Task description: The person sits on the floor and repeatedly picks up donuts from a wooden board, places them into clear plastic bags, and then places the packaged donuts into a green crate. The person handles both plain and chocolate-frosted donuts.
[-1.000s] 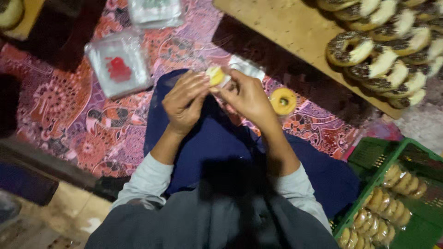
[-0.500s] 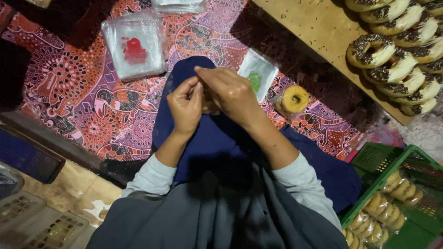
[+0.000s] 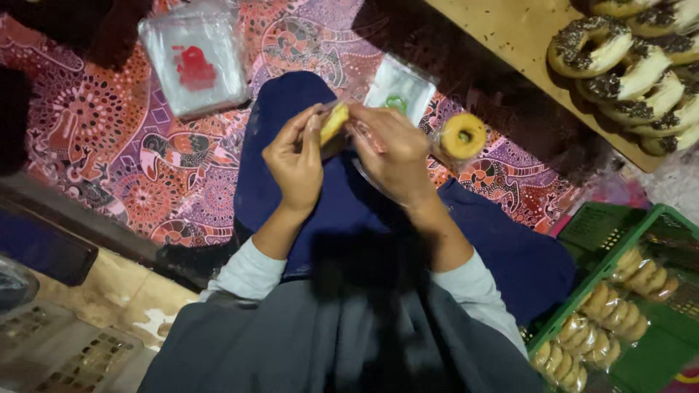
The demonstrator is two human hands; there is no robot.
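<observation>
A yellow doughnut [image 3: 333, 124] in a clear wrapper is pinched between the left hand [image 3: 297, 161] and the right hand [image 3: 389, 153], both closed on it above the blue lap. Just right of the held doughnut, a wrapped doughnut [image 3: 463, 136] lies on the patterned cloth [image 3: 109, 138]. Just behind it lies a clear bag with a green mark [image 3: 400, 91]; far to its left, a stack of clear bags with a red mark [image 3: 195, 64]. A green crate [image 3: 659, 218] of bagged doughnuts is seen well to its lower right, sprinkled doughnuts [image 3: 619, 58] on a wooden board to the upper right.
</observation>
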